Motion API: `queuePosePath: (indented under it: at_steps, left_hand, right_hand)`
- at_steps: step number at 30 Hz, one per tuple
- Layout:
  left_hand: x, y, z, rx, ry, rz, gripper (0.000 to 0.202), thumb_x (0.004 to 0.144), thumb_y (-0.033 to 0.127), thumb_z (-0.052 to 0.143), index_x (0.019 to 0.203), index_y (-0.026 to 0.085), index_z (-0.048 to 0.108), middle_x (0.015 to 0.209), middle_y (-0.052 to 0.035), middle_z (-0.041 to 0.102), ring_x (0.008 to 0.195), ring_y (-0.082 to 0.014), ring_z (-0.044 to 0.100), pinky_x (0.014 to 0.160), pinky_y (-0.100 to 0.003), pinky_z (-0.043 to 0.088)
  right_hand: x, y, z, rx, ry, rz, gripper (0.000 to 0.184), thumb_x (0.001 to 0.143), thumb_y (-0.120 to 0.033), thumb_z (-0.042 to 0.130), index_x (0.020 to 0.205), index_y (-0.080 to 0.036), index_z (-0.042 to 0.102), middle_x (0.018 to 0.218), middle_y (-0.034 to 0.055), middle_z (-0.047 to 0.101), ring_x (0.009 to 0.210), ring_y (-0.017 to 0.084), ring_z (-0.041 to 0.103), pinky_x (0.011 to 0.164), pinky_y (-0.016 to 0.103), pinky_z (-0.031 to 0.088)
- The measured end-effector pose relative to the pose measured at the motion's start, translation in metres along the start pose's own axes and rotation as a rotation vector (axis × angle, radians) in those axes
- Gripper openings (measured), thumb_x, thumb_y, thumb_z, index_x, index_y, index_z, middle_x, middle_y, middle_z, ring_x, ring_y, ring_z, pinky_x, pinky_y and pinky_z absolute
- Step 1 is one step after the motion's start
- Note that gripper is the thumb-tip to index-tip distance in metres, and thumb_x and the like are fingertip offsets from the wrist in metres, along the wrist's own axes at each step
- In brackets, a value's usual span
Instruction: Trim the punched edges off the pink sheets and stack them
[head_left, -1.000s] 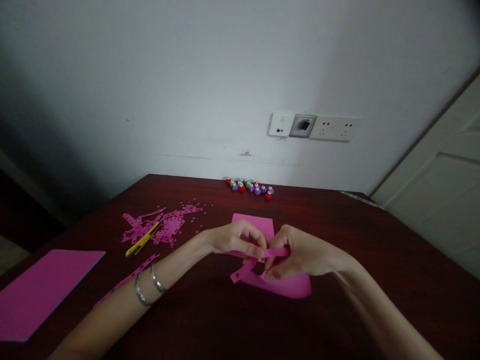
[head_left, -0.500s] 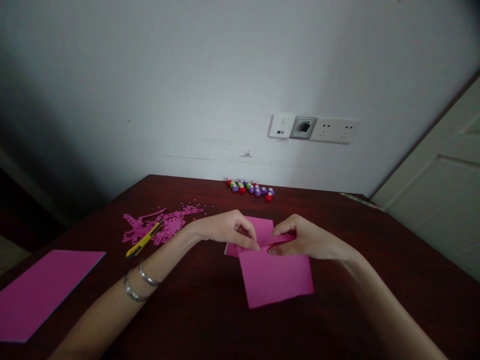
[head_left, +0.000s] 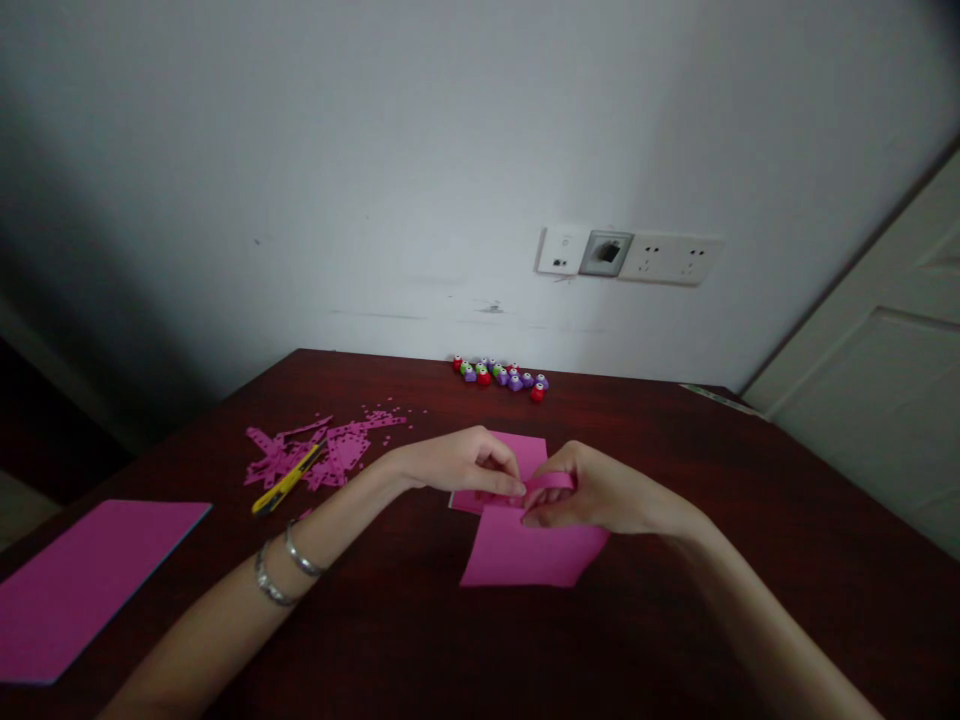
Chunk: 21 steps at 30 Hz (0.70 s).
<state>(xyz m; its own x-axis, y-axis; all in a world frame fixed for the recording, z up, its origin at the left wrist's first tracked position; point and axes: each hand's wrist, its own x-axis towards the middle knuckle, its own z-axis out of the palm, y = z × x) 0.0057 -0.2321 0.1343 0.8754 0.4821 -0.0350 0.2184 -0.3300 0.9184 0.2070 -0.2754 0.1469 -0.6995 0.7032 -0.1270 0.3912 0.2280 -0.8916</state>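
Note:
My left hand [head_left: 465, 465] and my right hand [head_left: 592, 495] meet over the middle of the dark wooden table [head_left: 675, 600]. Both pinch the top edge of a pink paper sheet [head_left: 525, 555], which hangs down and rests on the table below my fingers. A curled pink strip at that edge [head_left: 551, 482] runs between the two pinches. A second pink piece [head_left: 525, 452] lies flat just behind my hands. Two silver bangles [head_left: 285, 570] circle my left wrist.
A yellow utility knife [head_left: 287, 480] lies among pink paper scraps [head_left: 322, 450] at the left. A large pink sheet [head_left: 82, 585] lies at the near left edge. Several small coloured punches [head_left: 499, 376] line the far edge by the wall. Wall sockets [head_left: 630, 255] sit above.
A second ago the paper was bent and curled under my hands. It then hung open as a flat sheet, and now its lower part lies more slanted on the table, my hands closer together.

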Motion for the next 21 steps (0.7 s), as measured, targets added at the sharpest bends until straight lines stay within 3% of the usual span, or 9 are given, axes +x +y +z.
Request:
queuePosePath:
  at_steps: [6,10,12,16,19,21]
  left_hand:
    - [-0.008,0.008,-0.013,0.012,0.052,-0.023,0.025,0.078,0.036,0.061,0.071,0.012,0.061,0.059,0.0022,0.051,0.055,-0.0068,0.043,0.055,-0.021,0.033]
    - [-0.037,0.019,-0.049,0.102,0.239,-0.044,0.026,0.080,0.037,0.057,0.072,0.013,0.061,0.062,0.0006,0.052,0.056,-0.0078,0.043,0.055,-0.021,0.033]
    - [-0.057,0.014,-0.074,0.178,0.362,-0.149,0.026,0.079,0.038,0.057,0.074,0.013,0.061,0.063,0.0002,0.052,0.056,-0.0080,0.042,0.053,-0.020,0.031]
    - [-0.097,-0.024,-0.125,0.327,0.469,-0.421,0.029,0.073,0.039,0.059,0.061,0.013,0.057,0.054,0.0014,0.046,0.049,-0.0073,0.035,0.047,-0.020,0.025]
    - [-0.122,-0.065,-0.148,0.315,0.378,-0.706,0.032,0.062,0.037,0.066,0.047,0.014,0.051,0.043,0.0027,0.038,0.043,-0.0069,0.032,0.044,-0.020,0.024]
    - [-0.133,-0.087,-0.155,0.292,0.336,-0.800,0.031,0.056,0.036,0.070,0.045,0.013,0.052,0.039,0.0019,0.038,0.040,-0.0079,0.033,0.042,-0.020,0.026]
  right_hand:
    - [-0.001,0.002,-0.003,-0.040,-0.013,0.028,0.017,0.070,-0.030,0.067,0.076,-0.015,0.072,0.064,0.0001,0.065,0.056,0.009,0.052,0.054,0.021,0.040]
    - [0.001,0.009,-0.013,-0.082,0.073,0.028,0.020,0.070,-0.034,0.067,0.072,-0.015,0.071,0.059,-0.0013,0.061,0.053,0.008,0.047,0.051,0.021,0.035]
    - [0.003,0.015,-0.019,-0.043,0.153,0.068,0.021,0.070,-0.035,0.067,0.072,-0.015,0.071,0.059,-0.0013,0.060,0.053,0.008,0.047,0.050,0.021,0.034]
    - [0.011,0.030,-0.029,0.229,0.386,0.159,0.024,0.068,-0.036,0.068,0.081,-0.016,0.067,0.070,0.0004,0.064,0.058,0.010,0.054,0.053,0.022,0.040]
    - [0.022,0.047,-0.030,0.351,0.548,0.212,0.019,0.067,-0.030,0.070,0.075,-0.015,0.062,0.065,-0.0024,0.059,0.055,0.007,0.052,0.052,0.019,0.041]
    - [0.030,0.061,-0.028,0.366,0.565,0.279,0.015,0.067,-0.025,0.070,0.071,-0.015,0.060,0.060,-0.0036,0.057,0.052,0.005,0.051,0.049,0.016,0.041]
